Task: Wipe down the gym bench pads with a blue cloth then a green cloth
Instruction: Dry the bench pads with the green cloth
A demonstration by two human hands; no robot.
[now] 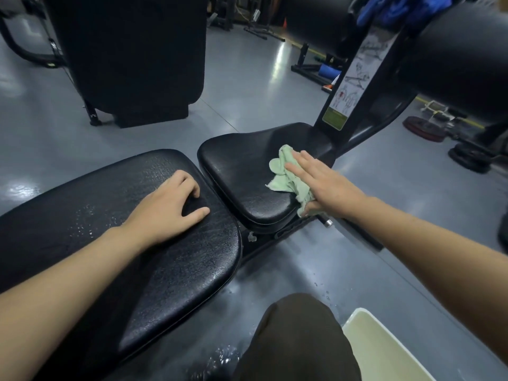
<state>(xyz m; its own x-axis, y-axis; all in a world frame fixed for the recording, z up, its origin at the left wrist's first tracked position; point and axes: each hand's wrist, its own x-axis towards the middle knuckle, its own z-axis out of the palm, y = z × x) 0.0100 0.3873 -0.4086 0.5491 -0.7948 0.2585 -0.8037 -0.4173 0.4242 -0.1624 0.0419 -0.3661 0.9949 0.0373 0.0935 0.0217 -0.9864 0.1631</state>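
A crumpled light green cloth (286, 174) lies on the right side of the small black seat pad (242, 177). My right hand (321, 182) presses flat on the cloth with straight fingers, its thumb under the pad's right edge among the cloth. The long black back pad (118, 259) fills the lower left, with water drops on its surface. My left hand (170, 204) rests on its far end, fingers curled loosely, holding nothing. A blue cloth (395, 6) hangs over the bench's upright frame at the top right.
Two black roller pads (461, 61) stick out from the upright post (349, 86) at the right. A pale basin (384, 350) stands by my knee at the bottom right. Another black machine (132, 50) stands at the back left. Weight plates (423, 129) lie on the grey floor.
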